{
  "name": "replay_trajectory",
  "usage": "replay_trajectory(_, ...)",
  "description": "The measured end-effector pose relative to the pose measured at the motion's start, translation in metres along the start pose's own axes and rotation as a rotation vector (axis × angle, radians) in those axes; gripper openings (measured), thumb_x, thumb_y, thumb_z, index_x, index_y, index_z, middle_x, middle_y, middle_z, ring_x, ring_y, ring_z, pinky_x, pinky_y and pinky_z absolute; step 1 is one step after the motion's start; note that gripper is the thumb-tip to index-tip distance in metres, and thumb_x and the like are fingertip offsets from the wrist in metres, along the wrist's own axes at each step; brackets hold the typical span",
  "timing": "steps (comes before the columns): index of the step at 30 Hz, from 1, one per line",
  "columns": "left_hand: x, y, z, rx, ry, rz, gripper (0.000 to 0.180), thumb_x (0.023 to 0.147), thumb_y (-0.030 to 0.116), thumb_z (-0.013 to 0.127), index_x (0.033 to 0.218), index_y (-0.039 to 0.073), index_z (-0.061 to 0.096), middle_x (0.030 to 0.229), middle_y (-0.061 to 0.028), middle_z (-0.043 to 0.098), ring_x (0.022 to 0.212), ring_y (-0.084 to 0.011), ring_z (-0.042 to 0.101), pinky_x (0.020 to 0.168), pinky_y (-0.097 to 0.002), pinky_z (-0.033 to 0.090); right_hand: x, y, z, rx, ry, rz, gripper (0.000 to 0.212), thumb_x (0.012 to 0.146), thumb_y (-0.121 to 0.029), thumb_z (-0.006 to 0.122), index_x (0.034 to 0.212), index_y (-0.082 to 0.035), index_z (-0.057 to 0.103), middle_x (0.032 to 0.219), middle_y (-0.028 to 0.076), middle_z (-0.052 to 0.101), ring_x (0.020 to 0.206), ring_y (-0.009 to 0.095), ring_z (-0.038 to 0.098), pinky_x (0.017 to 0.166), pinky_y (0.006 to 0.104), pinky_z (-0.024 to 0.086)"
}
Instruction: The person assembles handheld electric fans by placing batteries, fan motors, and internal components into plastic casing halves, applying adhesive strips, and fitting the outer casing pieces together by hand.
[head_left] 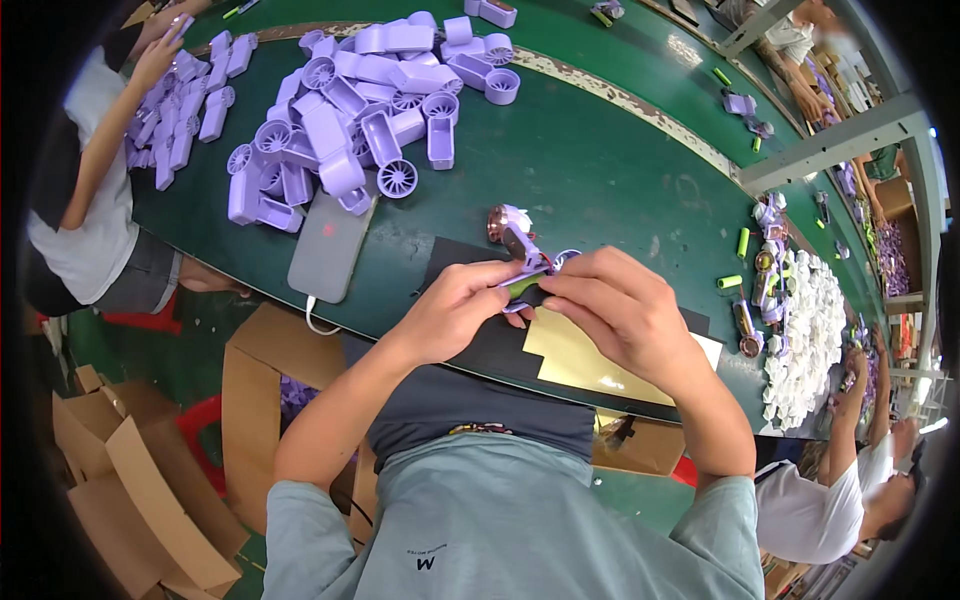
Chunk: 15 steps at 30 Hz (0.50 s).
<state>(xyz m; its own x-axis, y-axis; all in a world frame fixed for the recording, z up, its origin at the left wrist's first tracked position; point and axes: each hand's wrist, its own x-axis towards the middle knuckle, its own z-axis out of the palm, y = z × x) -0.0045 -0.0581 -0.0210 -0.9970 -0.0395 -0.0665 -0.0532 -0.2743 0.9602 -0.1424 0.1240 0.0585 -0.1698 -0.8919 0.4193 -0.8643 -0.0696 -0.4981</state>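
Over the table's near edge, my left hand is closed on a light purple plastic housing. A green cylindrical battery lies in it. Thumb and fingers of my right hand are pinched together at the battery's right end; what they grip there is mostly hidden, though something dark shows at the tips. Just beyond my hands, a copper-coloured round part with a white piece sits connected to the assembly. Beneath them lie a black mat and a pale yellow sheet.
Purple housings are heaped at the far left, beside a grey phone-like device with a white cable. On the right are white parts, copper-and-purple assemblies and loose green batteries. Cardboard boxes stand lower left. Other people work on both sides.
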Motion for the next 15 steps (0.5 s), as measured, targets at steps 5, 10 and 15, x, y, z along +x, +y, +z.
replay_trajectory(5,0.001,-0.001,-0.003,0.040,-0.044,0.034,0.038,0.099,0.002,0.042,0.128,-0.012,0.062,0.107,-0.0145,0.071,0.095,-0.0179,0.068,0.087,-0.0334,0.056,0.008,0.009,0.004,-0.004,-0.127,-0.018,0.023,0.081,0.000,0.078,0.104,0.001,0.074,0.100,0.009,0.070,0.090,0.028,0.069,0.074,0.0374,0.059)
replay_trajectory(10,0.003,-0.004,-0.005,-0.005,-0.076,0.071,0.035,0.101,0.002,0.043,0.126,-0.012,0.062,0.108,-0.0128,0.071,0.094,-0.0153,0.067,0.085,-0.0325,0.056,0.007,0.009,0.011,-0.026,-0.188,-0.009,0.018,0.082,0.001,0.072,0.100,0.000,0.074,0.100,0.008,0.070,0.091,0.027,0.069,0.074,0.0379,0.059)
replay_trajectory(15,0.004,-0.003,-0.001,-0.020,-0.042,-0.008,0.030,0.104,0.004,0.051,0.126,-0.011,0.064,0.108,-0.0100,0.070,0.093,-0.0139,0.068,0.082,-0.0307,0.057,0.007,0.007,0.013,-0.065,-0.184,0.021,0.017,0.082,-0.001,0.071,0.098,-0.003,0.074,0.096,0.008,0.069,0.090,0.026,0.067,0.071,0.0390,0.058)
